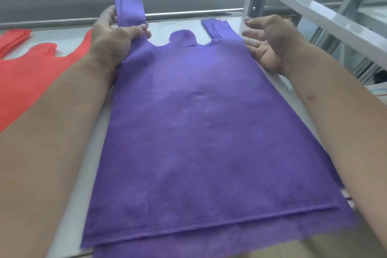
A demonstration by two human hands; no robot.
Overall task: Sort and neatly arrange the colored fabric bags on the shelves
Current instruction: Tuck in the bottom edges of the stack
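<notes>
While the left hand (117,33) grips the purple bag (199,132) handle, the right hand (270,42) rests open beside it.

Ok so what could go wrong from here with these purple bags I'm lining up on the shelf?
1. The left hand grips only the left handle of the top purple bag; pulling there could skew it off the bag beneath.
2. The right hand is open at the edge, so that side may slide.
3. The purple stack overhangs the shelf front and might slip off.
4. The red bags lie close; piles could mix.
</notes>
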